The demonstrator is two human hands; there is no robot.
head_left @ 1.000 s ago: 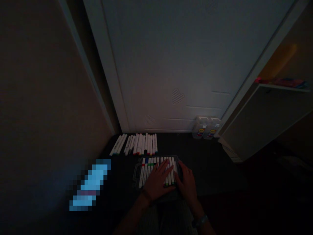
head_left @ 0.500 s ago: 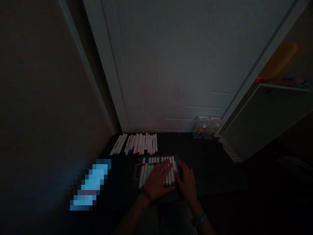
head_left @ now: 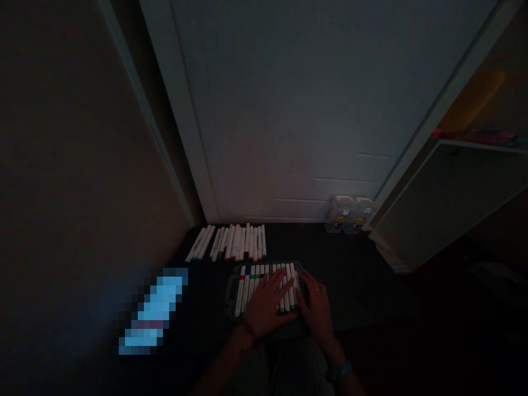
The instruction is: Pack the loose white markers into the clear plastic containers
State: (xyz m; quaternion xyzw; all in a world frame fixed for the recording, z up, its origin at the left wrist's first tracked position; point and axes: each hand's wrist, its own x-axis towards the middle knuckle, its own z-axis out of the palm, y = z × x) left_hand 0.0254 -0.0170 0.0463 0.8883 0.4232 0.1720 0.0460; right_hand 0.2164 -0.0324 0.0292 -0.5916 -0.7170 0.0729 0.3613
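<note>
A clear plastic case [head_left: 230, 294] lies on the dark table close to me, filled with a row of white markers [head_left: 246, 289] that have coloured bands and ends. Across the middle of that row rests my left hand [head_left: 268, 302], its fingers stretched out and covering several markers. My right hand [head_left: 315, 300] is at the case's right end, with the fingers spread along its edge beside the last marker. Neither hand grips a marker. The case's near edge is partly hidden by my left hand and wrist.
More white markers [head_left: 237, 243] lie in a loose row at the table's far left. Two clear upright cases with labels [head_left: 346, 214] stand at the back right against a white panel [head_left: 268, 110]. A bright pixelated patch [head_left: 154, 311] glows at the left. The room is dim.
Almost nothing differs. My left index finger has shifted very slightly to the right over the markers; the case and my right hand stay in place.
</note>
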